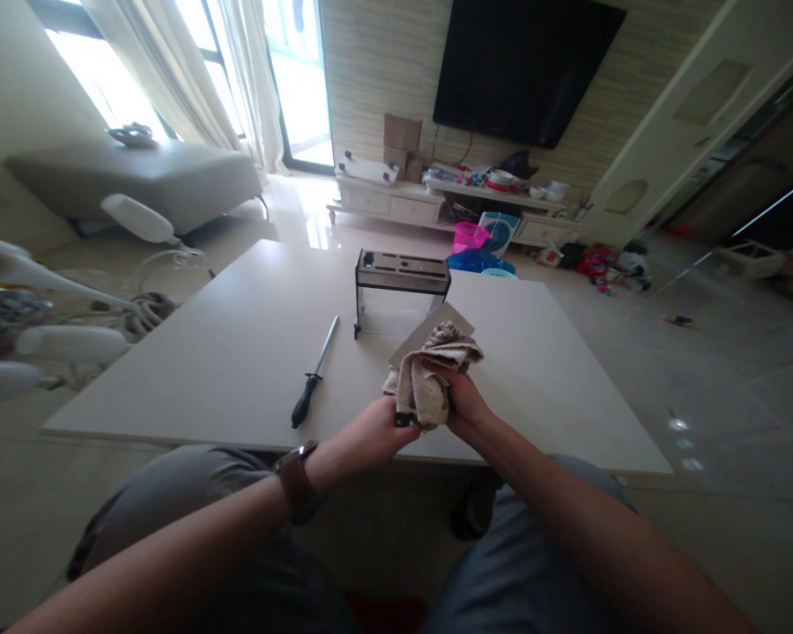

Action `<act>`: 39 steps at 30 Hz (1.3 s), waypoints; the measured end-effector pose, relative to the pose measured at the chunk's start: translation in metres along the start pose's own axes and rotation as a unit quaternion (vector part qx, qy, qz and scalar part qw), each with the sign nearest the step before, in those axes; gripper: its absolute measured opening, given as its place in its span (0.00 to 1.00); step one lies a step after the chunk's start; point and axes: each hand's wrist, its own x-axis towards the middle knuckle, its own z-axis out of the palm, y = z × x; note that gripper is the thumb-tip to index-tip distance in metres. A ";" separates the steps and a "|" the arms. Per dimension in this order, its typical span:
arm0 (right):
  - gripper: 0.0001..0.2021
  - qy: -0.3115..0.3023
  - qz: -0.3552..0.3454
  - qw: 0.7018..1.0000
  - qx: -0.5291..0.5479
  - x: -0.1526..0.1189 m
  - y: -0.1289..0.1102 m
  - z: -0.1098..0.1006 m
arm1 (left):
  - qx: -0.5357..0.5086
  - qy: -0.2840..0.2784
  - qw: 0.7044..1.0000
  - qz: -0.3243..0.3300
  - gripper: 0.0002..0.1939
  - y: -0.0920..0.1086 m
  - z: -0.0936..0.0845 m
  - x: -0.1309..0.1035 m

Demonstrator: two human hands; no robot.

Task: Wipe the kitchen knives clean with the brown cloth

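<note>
Above the table's near edge, my left hand (391,424) is closed round the dark handle of a cleaver (461,315). The cleaver's broad, grey blade points up and away, and a crumpled beige and brown cloth (423,387) covers much of it. Pressed against the blade's right side, my right hand (463,398) grips the cloth; some of its fingers are hidden in the folds. To the left, a honing steel (318,363) with a black handle lies on the white table (238,352). Behind the blade stands a knife block (403,271) with a slotted top and clear sides.
White chairs (72,343) stand along the table's left side. Beyond the table are a pink basket (470,236), a blue plastic thing (481,262) and a low white cabinet (406,204) with clutter on it. My knees are below the near edge.
</note>
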 end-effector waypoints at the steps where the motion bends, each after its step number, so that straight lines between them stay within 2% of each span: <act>1: 0.19 0.001 0.000 1.000 -0.002 0.000 0.000 0.000 | -0.002 0.000 1.000 0.001 0.12 -0.001 0.000 0.000; 24: 0.22 -0.004 0.006 1.000 -0.003 0.002 0.002 -0.002 | 0.004 -0.004 1.000 -0.004 0.13 0.004 -0.002 -0.001; 39: 0.19 -0.011 -0.004 1.000 -0.014 0.000 0.001 -0.001 | 0.003 0.011 1.000 0.010 0.15 0.006 -0.002 -0.002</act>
